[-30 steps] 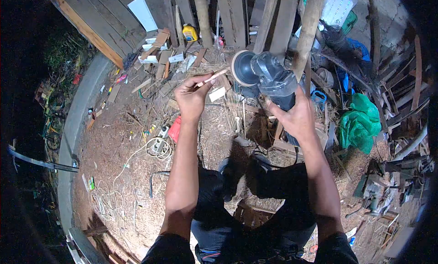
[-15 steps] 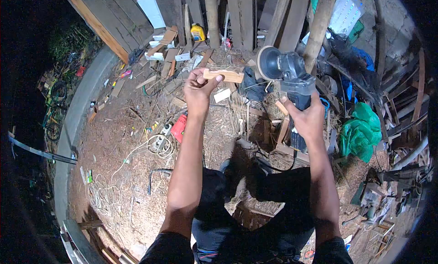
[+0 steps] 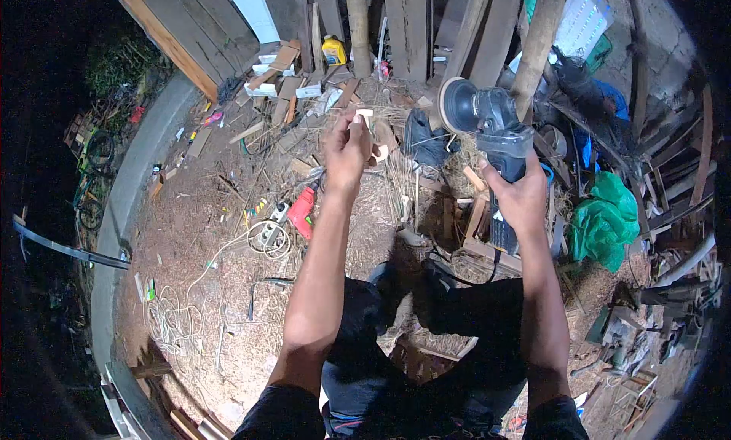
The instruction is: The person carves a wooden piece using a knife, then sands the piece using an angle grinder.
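Observation:
My left hand (image 3: 347,149) is closed around a small piece of wood (image 3: 365,114). Its pale end shows above the fingertips, and the fingers cover much of the rest. On the right, my right hand (image 3: 521,198) grips the dark body of an angle grinder (image 3: 504,145). A round sanding disc (image 3: 458,105) is fitted to the grinder's head, facing left towards the wood. Disc and wood are apart. Part of the grinder's handle is hidden behind my fingers and thumb, and a cord leaves its lower end.
A red power tool (image 3: 302,212) lies beside a power strip (image 3: 268,234) with a coiled white cable. Wood scraps and shavings litter the ground. Planks (image 3: 407,29) lean at the back near a yellow container (image 3: 333,50). A green plastic bag (image 3: 605,223) sits at right.
My left hand has turned the wood from lengthwise across the view to end-up, and shifted slightly right. My right hand still holds the grinder, slightly farther right in view.

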Available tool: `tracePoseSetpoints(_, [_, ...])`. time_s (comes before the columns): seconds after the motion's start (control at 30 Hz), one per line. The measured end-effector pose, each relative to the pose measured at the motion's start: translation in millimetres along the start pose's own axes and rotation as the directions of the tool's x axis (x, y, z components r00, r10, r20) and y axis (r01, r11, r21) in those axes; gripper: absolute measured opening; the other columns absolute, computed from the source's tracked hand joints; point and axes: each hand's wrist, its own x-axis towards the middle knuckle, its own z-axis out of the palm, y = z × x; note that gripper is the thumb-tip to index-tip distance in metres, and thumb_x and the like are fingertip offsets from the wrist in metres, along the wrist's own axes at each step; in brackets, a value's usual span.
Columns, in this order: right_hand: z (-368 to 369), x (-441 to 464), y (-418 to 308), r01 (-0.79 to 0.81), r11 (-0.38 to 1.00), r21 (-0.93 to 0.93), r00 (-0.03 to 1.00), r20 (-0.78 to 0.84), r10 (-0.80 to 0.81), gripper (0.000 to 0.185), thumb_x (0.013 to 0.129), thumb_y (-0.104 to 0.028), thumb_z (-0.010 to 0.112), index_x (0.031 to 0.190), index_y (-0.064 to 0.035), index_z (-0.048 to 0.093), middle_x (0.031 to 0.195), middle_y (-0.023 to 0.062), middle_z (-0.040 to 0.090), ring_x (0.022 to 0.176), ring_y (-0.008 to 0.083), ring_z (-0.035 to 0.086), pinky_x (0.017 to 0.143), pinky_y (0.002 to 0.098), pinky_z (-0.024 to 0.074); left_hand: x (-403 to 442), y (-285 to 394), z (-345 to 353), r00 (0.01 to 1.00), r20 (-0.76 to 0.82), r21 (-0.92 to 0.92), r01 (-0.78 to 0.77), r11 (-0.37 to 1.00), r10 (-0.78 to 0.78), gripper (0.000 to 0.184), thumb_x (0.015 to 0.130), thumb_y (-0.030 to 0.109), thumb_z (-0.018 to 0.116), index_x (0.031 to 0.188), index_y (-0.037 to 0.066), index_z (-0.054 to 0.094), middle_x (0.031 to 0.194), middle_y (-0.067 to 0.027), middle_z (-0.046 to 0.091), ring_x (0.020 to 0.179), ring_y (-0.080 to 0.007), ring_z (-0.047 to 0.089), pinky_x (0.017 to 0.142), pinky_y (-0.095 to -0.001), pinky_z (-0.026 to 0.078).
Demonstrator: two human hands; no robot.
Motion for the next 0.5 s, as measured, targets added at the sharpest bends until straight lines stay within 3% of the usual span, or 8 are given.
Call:
tracePoseSetpoints(0.03, [-0.9,0.1,-0.8,-0.002,1.0,0.0,1.0,0.006,0.002,0.046,0.076,-0.018,0.079,0.114,0.0004,0.061,0.096,0.0145,0.071,0.086,0.0201,0.068,0.082,0.0331,0.0507,0.9,-0.4,-3.4,0.995,0.052,0.058,0.082,0.995,-0.085,0.022,0.101,0.022,0.049,0.111,0.005,0.059,0.084,-0.0034,0.062,0.065,-0.0122,0.06,0.055,-0.0263,0.05])
tracePoseSetpoints(0.17, [-2.2,0.1,-1.8,-0.01,1.0,-0.023,1.0,0.022,0.01,0.05,0.074,-0.022,0.08,0.114,0.0012,0.059,0.098,0.0175,0.071,0.088,0.0252,0.069,0.082,0.0365,0.0515,-2.7,-4.7,4.2,0.995,0.068,0.081,0.061,0.995,-0.066,0.025,0.1,0.013,0.047,0.116,-0.002,0.058,0.096,-0.0094,0.066,0.075,-0.0151,0.062,0.067,-0.0288,0.052])
tracePoseSetpoints(0.27, [1.7,0.1,4.0,0.07,0.996,0.051,0.997,0.019,-0.071,0.052,0.074,-0.023,0.08,0.114,0.0019,0.058,0.097,0.0189,0.071,0.088,0.0279,0.07,0.079,0.0381,0.0524,-9.7,5.0,10.4,0.962,0.171,-0.028,0.221,0.975,-0.213,0.025,0.1,0.012,0.046,0.117,-0.001,0.059,0.093,-0.0073,0.066,0.073,-0.013,0.062,0.064,-0.0269,0.051])
tracePoseSetpoints(0.3, [2.7,-0.1,3.6,0.112,0.989,0.094,0.993,0.014,-0.114,0.053,0.074,-0.023,0.08,0.115,0.0021,0.057,0.097,0.0191,0.071,0.087,0.0282,0.07,0.078,0.0381,0.0527,-10.5,6.1,11.4,0.958,0.187,0.034,0.213,0.977,-0.215,0.024,0.1,0.012,0.047,0.116,-0.001,0.06,0.091,-0.0067,0.066,0.072,-0.012,0.061,0.063,-0.0261,0.05])
tracePoseSetpoints(0.4, [-2.4,-3.7,-7.3,0.031,0.999,0.015,0.995,0.095,-0.032,0.053,0.074,-0.023,0.08,0.114,0.0025,0.056,0.095,0.0202,0.07,0.084,0.031,0.07,0.076,0.0386,0.0536,-10.3,3.8,10.7,0.95,0.222,0.187,0.181,0.966,-0.221,0.023,0.1,0.014,0.049,0.112,-0.001,0.061,0.087,-0.0051,0.066,0.069,-0.0091,0.06,0.057,-0.0238,0.048])
tracePoseSetpoints(0.43, [-2.0,-3.9,-8.8,0.077,0.996,-0.046,0.993,0.097,-0.072,0.053,0.073,-0.025,0.08,0.112,0.0025,0.056,0.094,0.0219,0.07,0.083,0.0367,0.07,0.074,0.0419,0.054,-7.5,-2.7,8.5,0.949,0.226,0.214,0.171,0.962,-0.219,0.023,0.1,0.015,0.049,0.11,-0.002,0.061,0.086,-0.0049,0.066,0.068,-0.0083,0.059,0.056,-0.023,0.047])
tracePoseSetpoints(0.5, [0.6,-4.7,-4.2,0.13,0.986,-0.106,0.989,0.078,-0.122,0.052,0.073,-0.026,0.079,0.11,0.0024,0.056,0.093,0.0229,0.069,0.083,0.0394,0.069,0.074,0.0437,0.0538,-2.6,-12.8,3.0,0.939,0.285,0.298,0.106,0.949,-0.194,0.023,0.099,0.017,0.052,0.108,-0.002,0.061,0.085,-0.0054,0.067,0.066,-0.0074,0.058,0.053,-0.0221,0.046])
